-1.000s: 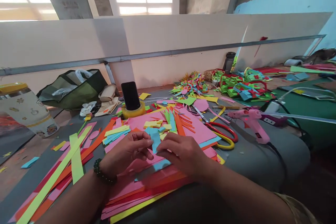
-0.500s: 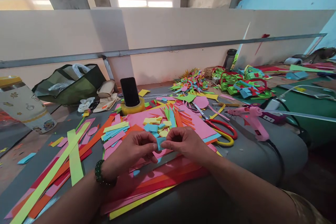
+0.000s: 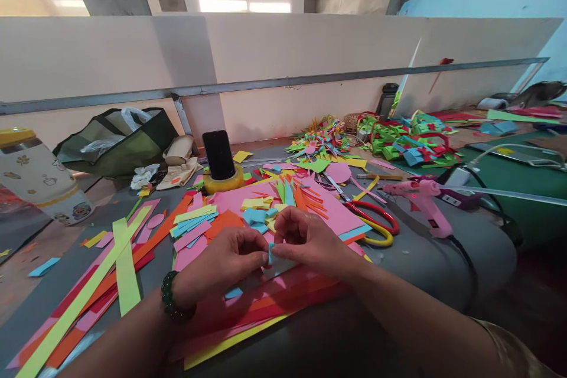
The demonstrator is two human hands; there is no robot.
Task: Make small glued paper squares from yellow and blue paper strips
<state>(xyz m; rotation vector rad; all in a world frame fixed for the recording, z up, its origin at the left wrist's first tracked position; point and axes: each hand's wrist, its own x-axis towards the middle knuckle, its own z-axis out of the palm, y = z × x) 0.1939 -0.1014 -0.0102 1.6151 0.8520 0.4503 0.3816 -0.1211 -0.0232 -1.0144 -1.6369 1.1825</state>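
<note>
A stack of pink, red and orange paper sheets [image 3: 248,313] fills the lower centre of the frame, with my hands over it. My left hand [image 3: 221,269] and right hand [image 3: 310,242] meet at centre frame, fingertips pinched shut on a small blue paper piece [image 3: 271,253] between them.

Bare forearms; dark green bead bracelet [image 3: 170,301] on left wrist.

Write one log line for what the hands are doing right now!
left hand: pinching blue paper piece | right hand: pinching same piece | under them: pink paper sheets | nearby: red scissors, pink glue gun
</note>
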